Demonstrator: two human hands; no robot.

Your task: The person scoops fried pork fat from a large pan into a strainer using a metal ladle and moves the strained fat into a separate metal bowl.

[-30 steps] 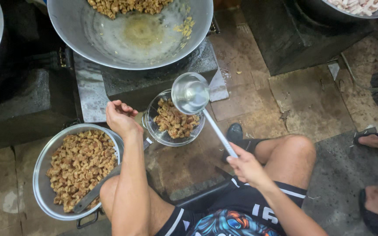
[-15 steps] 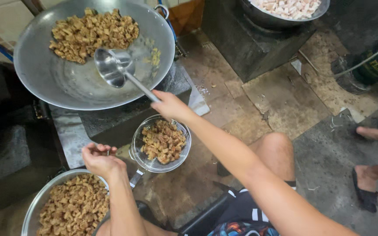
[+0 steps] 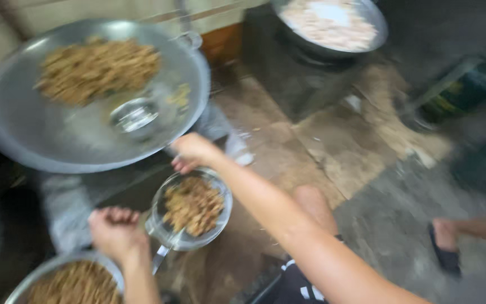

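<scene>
Lower left of the frame: rim of a metal basin [image 3: 57, 269] filled with brown fried pieces, partly cut off by the edge. Just above it, the left hand [image 3: 115, 232], fingers curled into a fist at the rim of a glass bowl [image 3: 192, 209]; grip closed on the bowl's edge as far as the blur allows. A thin metal handle [image 3: 160, 258] slants down below the bowl. Bowl sits at lower centre and holds a heap of the same brown pieces.

Right arm crosses from lower right toward centre. Right hand [image 3: 193, 152] just above the glass bowl, grip closed around the handle of a metal ladle [image 3: 134, 115]; handle itself mostly lost in motion blur.

Ladle's cup lies inside a large metal wok [image 3: 40, 152] at upper left, near its middle. A pile of brown fried food [image 3: 94, 67] rests on the wok's far side.

Top centre: a second pan [image 3: 367, 42] with pale food. Right edge: another person's sandalled foot [image 3: 451, 245] on the stone floor [image 3: 355, 152].
</scene>
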